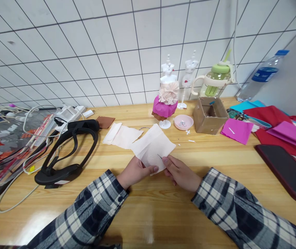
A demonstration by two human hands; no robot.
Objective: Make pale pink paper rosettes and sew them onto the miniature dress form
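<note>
Just below the middle of the frame, a pale cloth (153,143) is held between the two hands, spread out above them toward the top of the frame. Its lower left edge is pinched by the left hand (137,171), with the thumb laid flat over the front and the fingers mostly hidden behind. By the right hand (181,173), a thin dark needle (159,156) appears to be pinched between thumb and forefinger at the cloth's lower right edge; the other fingers are curled beneath. The needle's long axis is slanted from upper left to lower right, with its lower end met by the right thumb, so the right hand is the nearer one, while the left thumb is set just below and to the left. Whether the cloth is pierced cannot be told. No clearly longer axis is shown by the cloth, which is roughly four-cornered. To its upper left, a second pale piece (125,135) is laid on the wooden table (148,214); to its upper right, a pink dish (183,121) is seen.
</note>
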